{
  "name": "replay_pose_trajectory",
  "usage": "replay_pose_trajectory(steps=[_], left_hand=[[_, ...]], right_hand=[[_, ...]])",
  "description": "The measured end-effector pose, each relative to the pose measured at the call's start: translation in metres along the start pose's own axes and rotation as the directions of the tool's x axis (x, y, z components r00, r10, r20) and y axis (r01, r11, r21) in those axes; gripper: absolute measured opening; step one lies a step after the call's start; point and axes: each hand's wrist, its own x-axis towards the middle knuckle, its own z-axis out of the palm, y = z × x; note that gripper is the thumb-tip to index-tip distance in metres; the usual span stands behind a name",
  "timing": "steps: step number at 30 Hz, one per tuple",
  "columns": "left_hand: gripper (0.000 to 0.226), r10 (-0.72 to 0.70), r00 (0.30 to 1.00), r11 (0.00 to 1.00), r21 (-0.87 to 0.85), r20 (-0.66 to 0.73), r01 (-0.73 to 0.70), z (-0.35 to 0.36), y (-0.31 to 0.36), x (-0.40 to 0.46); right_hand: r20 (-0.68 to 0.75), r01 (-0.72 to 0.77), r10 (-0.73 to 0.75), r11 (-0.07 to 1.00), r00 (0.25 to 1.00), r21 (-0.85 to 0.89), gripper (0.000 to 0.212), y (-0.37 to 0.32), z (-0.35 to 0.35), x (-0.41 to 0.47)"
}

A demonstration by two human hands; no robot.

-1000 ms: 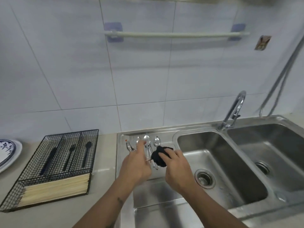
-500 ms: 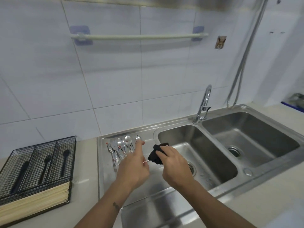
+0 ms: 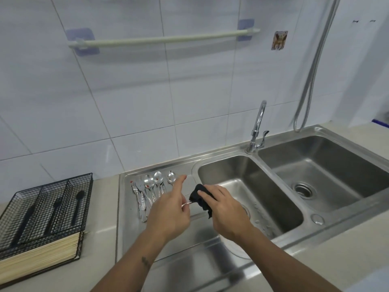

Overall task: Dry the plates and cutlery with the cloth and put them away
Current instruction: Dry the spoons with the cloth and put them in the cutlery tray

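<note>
My left hand (image 3: 170,209) pinches the thin handle of a metal utensil (image 3: 186,204) above the steel draining board (image 3: 130,228); its index finger sticks out straight. My right hand (image 3: 225,209) grips a dark cloth (image 3: 200,199) wrapped round the utensil's other end, which is hidden. Several spoons and forks (image 3: 149,186) lie in a row on the draining board just behind my left hand. A black wire cutlery tray (image 3: 42,207) stands on the counter at the left, holding black utensils and a bundle of pale chopsticks (image 3: 40,256).
A double steel sink (image 3: 263,186) fills the right half, with a tap (image 3: 257,127) at the back between the basins. A towel rail (image 3: 164,39) is fixed on the tiled wall. A hose (image 3: 311,70) hangs at the right.
The view has swung right and the plate at the far left has dropped out of sight. Both hands stay together on the utensil and cloth over the draining board.
</note>
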Motion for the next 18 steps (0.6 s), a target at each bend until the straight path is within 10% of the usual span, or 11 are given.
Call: replay_pose_trajectory(steps=[7,12,18], left_hand=[[0.078,-0.126,0.992,0.989,0.083,0.003,0.125,0.025,0.023,0.016],[0.075,-0.159,0.986,0.986,0.042,-0.041,0.161,0.031,0.038,0.035],[0.073,-0.169,0.984,0.985,0.025,-0.048,0.17,0.035,0.047,0.034]], right_hand=[[-0.057,-0.187,0.19,0.981,0.98,0.054,0.059,0.048,-0.013,0.008],[-0.071,0.114,-0.113,0.993,0.991,0.004,0.059,0.05,-0.016,0.022],[-0.032,0.025,-0.026,1.0,0.999,-0.01,0.057,0.069,-0.019,0.028]])
